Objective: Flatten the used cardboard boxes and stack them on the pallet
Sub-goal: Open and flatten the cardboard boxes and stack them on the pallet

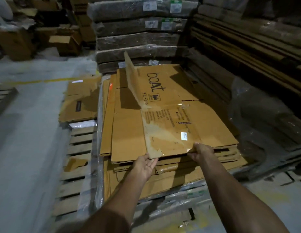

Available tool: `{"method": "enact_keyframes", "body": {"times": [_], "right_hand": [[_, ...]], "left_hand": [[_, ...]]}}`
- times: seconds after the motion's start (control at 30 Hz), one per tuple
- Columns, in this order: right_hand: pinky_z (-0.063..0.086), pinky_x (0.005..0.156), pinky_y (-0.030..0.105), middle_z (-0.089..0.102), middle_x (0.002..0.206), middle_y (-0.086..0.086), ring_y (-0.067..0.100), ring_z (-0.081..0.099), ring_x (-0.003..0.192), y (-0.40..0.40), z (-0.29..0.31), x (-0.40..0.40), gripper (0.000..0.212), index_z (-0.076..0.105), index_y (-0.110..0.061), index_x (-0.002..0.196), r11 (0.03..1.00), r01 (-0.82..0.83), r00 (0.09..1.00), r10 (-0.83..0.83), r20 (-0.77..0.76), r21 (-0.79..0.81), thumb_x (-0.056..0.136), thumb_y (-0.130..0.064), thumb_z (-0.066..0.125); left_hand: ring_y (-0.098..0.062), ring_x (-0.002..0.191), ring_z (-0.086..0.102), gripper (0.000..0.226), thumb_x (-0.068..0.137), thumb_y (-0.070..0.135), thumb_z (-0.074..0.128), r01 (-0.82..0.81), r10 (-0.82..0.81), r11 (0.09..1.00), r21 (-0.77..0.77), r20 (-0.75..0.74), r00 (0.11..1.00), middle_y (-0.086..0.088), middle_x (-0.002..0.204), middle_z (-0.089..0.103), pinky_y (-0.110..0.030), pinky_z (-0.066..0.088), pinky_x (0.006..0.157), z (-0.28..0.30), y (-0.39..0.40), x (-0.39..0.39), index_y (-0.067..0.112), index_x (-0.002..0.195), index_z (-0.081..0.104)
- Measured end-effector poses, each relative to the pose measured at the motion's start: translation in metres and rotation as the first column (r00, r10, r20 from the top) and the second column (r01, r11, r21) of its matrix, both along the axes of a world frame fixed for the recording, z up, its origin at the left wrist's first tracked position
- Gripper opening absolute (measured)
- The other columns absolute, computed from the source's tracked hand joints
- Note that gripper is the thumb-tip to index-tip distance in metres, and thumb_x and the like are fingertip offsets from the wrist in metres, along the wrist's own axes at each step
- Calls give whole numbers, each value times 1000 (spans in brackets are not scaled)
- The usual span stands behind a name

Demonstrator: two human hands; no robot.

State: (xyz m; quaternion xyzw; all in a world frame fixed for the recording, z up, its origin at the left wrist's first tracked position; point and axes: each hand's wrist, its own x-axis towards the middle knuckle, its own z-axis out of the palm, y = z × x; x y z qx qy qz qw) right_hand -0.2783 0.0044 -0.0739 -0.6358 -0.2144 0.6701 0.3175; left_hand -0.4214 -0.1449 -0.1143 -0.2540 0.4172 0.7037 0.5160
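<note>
Cardboard, brown and flattened, is seen piled on a wooden slatted pallet (79,149) in a dim warehouse. The top flattened brown box printed "boAt" (176,105) (one flap standing upright at its 11 o'clock corner) is held at its near edge by both hands. The left hand (144,165) is placed under the box's 7 o'clock corner, fingers straight, palm turned up. The right hand (201,151) is curled over the edge toward 5 o'clock, thumb on top. The stack of flattened brown boxes (163,179) lies beneath. Plastic-wrapped bundles of brown cardboard (138,41) are stacked at 12 o'clock, just behind the pile.
</note>
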Motion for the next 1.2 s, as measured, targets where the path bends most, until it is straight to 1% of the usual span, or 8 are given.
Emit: {"method": "enact_keyframes", "body": {"times": [0.13, 0.43, 0.63, 0.83, 0.9, 0.97, 1.13, 1.2], "right_hand": [[55, 82, 66, 61, 116, 27, 47, 62, 109, 5, -1, -1, 39, 46, -5, 124, 999, 37, 998, -38, -52, -27, 90, 9, 60], [58, 77, 40, 63, 118, 25, 37, 67, 103, -14, -10, 4, 30, 51, -2, 125, 999, 36, 998, -36, -44, -4, 96, 4, 55], [54, 98, 45, 61, 119, 16, 33, 64, 108, -19, -25, 18, 31, 55, -5, 128, 999, 2, 1000, -1, -19, 33, 103, -23, 56], [54, 69, 34, 69, 104, 14, 26, 67, 92, -27, -39, 59, 18, 65, -7, 110, 996, -35, 992, 24, 125, 85, 98, -19, 59], [50, 70, 34, 69, 107, 11, 24, 65, 93, -29, -46, 80, 23, 66, -10, 116, 987, -67, 974, 33, 223, 148, 96, -22, 62], [47, 78, 33, 64, 117, 8, 21, 60, 98, -36, -49, 101, 31, 60, -12, 128, 969, -118, 930, 31, 366, 218, 98, -23, 61], [44, 106, 44, 48, 150, 9, 30, 49, 131, -75, -53, 160, 58, 42, -17, 150, 953, -259, 722, 82, 687, 158, 100, -45, 52], [37, 113, 43, 39, 157, 6, 29, 39, 141, -100, -54, 183, 67, 34, -17, 155, 963, -263, 585, 108, 804, 63, 100, -53, 48]], "left_hand": [[-38, 133, 50, 34, 103, -2, 42, 60, -62, 998, -29, -42, 997, -28, 148, 43, -45, 41, 112, -3, 1, 0, -8, 136, 44], [-41, 126, 54, 44, 106, 6, 41, 211, -214, 977, -35, -109, 971, -31, 137, 53, -45, 46, 106, -7, -17, -4, -6, 147, 34], [-31, 98, 66, 35, 106, 11, 44, 438, -450, 893, -105, -237, 861, -24, 126, 63, -36, 57, 75, -4, -2, 15, -5, 136, 46], [-19, 74, 68, 18, 101, 13, 51, 688, -807, 582, -434, -418, 419, -9, 90, 71, -28, 57, 62, 10, 32, 61, 1, 103, 65], [-16, 54, 53, 16, 98, 11, 49, 707, -825, 525, -473, -488, 286, -6, 74, 61, -25, 41, 49, 7, 46, 76, 4, 93, 62], [-17, 54, 48, 19, 96, 15, 48, 684, -821, 464, -562, -563, 94, -4, 69, 57, -26, 34, 54, 2, 60, 91, 11, 88, 65], [-26, 93, 61, 19, 96, 27, 48, 468, -478, 339, -816, -578, -661, -7, 101, 66, -33, 48, 76, -10, 87, 134, 17, 97, 64], [-31, 102, 61, 27, 95, 30, 45, 409, -272, 255, -876, -471, -839, -11, 111, 65, -36, 50, 82, -18, 92, 151, 13, 109, 61]]}}
